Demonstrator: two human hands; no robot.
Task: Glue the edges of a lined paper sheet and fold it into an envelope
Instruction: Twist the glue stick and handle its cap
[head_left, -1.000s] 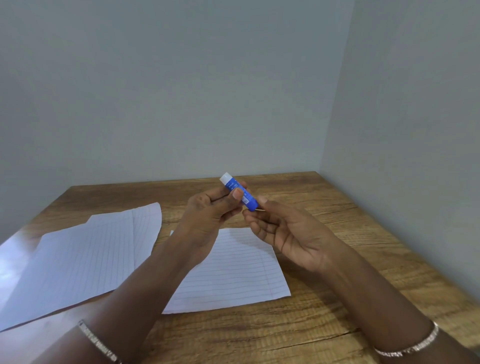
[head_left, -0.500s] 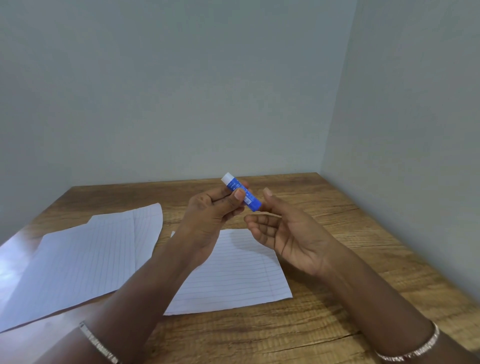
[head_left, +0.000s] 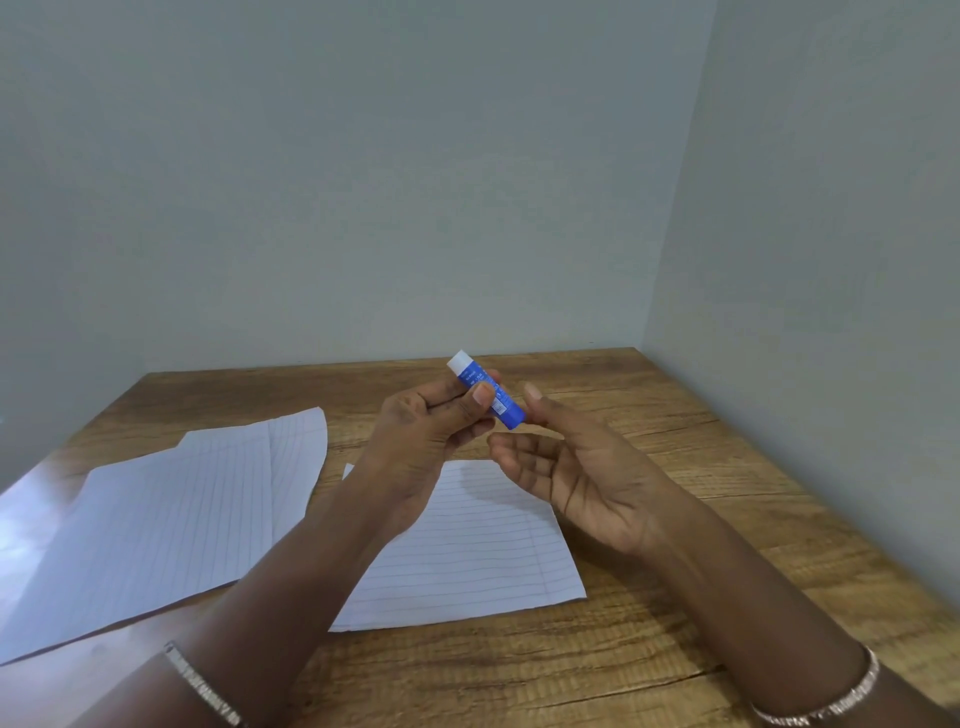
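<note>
A blue glue stick (head_left: 488, 391) with a white end pointing up and away is pinched in my left hand (head_left: 431, 436), held above the table. My right hand (head_left: 576, 467) is just to its right, palm up, fingers spread, thumb raised close to the stick's lower blue end without gripping it. Under both hands a lined paper sheet (head_left: 483, 551) lies flat on the wooden table (head_left: 649, 649); my left forearm hides its left part.
More lined sheets (head_left: 156, 519) lie overlapping on the left of the table, reaching its left edge. Grey walls close the table at the back and on the right (head_left: 805, 312). Bare wood shows at the front and right.
My right hand let go of the stick's lower end and opened, fingers drawing slightly away. My left hand still holds the glue stick in nearly the same place.
</note>
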